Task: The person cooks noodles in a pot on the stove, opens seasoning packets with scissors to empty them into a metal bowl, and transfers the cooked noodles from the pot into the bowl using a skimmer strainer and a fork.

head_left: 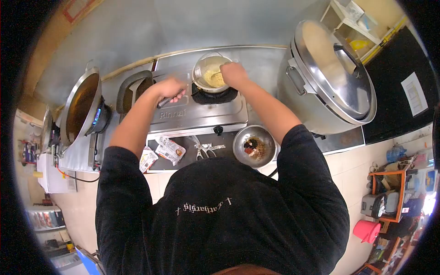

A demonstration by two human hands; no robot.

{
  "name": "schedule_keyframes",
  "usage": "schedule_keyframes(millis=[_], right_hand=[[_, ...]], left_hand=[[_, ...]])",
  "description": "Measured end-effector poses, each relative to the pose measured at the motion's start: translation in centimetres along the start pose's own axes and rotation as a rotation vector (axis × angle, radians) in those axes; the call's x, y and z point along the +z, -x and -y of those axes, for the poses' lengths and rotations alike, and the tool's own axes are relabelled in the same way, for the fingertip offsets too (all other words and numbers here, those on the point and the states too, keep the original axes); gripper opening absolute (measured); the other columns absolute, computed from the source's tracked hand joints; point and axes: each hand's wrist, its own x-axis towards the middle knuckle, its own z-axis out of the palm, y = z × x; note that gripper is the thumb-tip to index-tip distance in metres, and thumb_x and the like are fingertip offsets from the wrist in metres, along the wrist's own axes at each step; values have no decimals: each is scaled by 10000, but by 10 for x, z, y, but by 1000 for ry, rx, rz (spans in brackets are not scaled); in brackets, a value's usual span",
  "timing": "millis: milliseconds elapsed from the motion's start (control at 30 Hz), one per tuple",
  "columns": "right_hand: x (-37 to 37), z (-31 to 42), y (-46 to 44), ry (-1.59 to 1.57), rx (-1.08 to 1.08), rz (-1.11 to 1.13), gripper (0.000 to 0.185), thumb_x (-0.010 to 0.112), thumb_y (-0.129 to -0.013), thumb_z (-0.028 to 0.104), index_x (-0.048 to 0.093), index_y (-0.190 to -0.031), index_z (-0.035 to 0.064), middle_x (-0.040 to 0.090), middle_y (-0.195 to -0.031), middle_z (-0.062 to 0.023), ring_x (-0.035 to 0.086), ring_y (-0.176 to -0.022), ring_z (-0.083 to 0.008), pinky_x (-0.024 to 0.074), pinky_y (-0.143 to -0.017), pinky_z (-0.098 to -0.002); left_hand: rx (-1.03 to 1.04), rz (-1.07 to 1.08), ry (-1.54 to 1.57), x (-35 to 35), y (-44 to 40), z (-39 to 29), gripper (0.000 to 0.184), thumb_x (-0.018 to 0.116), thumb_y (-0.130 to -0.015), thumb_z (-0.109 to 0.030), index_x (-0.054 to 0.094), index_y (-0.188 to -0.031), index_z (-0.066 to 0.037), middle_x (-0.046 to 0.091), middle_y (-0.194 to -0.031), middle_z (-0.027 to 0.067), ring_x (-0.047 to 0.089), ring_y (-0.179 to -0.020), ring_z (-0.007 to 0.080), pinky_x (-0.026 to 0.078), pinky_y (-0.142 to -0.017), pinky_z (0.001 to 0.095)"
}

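Note:
A pot [199, 85] with pale yellow noodles [214, 78] in it sits on the burner of the steel stove [172, 120]. At the pot's left, my left hand [172, 90] is closed round a dark handle [163, 102], whose thin metal part reaches to the pot's rim. Over the right rim, my right hand [233, 74] is closed on a thin utensil that dips into the noodles; its grip is hidden by the fingers. In front of the stove, a metal bowl [238, 147] holds dark, red and brown seasonings.
A large lidded steel pot [293, 103] stands at the right. Farther left are a dark pan [124, 98] and a wok of brown liquid [82, 107] over a blue flame. Packets [170, 150] and scissors [205, 150] lie near the front edge.

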Motion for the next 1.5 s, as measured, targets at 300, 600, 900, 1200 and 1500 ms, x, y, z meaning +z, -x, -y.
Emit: schedule_keyframes(millis=[300, 600, 900, 1200, 1500], right_hand=[[-72, -51, 5, 46, -63, -214, 173, 579, -804, 100, 707, -915, 65, 680, -898, -205, 658, -895, -372, 523, -761, -468], [-65, -54, 40, 82, 233, -46, 174, 570, -834, 149, 730, -881, 100, 691, -878, -206, 673, -847, -383, 540, -754, -475], [-20, 18, 26, 76, 126, 212, 241, 542, -829, 126, 712, -975, 39, 706, -975, -204, 700, -901, -349, 558, -792, -447], [4, -6, -4, -219, 384, -212, 218, 541, -859, 164, 690, -910, 13, 689, -930, -236, 671, -885, -409, 536, -783, -477], [-16, 11, -11, -45, -8, -425, 121, 550, -831, 89, 628, -887, 16, 648, -919, -211, 664, -845, -364, 545, -743, -454]], left_hand=[[-37, 78, 568, 37, 8, 45, 234, 450, -959, -248, 532, -813, -85, 496, -616, -16, 442, -457, 74, 354, -382, 228], [49, -57, 580, 46, 22, 46, 226, 453, -947, -244, 530, -802, -88, 496, -630, -9, 442, -461, 74, 342, -393, 236], [79, -187, 605, 36, 37, 32, 236, 454, -946, -229, 525, -787, -71, 498, -613, 6, 444, -444, 99, 347, -390, 258], [136, -275, 687, 54, 52, 33, 254, 446, -966, -242, 531, -803, -66, 503, -608, 14, 461, -457, 113, 359, -402, 271], [72, -328, 919, 100, 40, 22, 234, 423, -956, -246, 524, -840, -70, 484, -627, 6, 434, -463, 115, 349, -412, 274]])
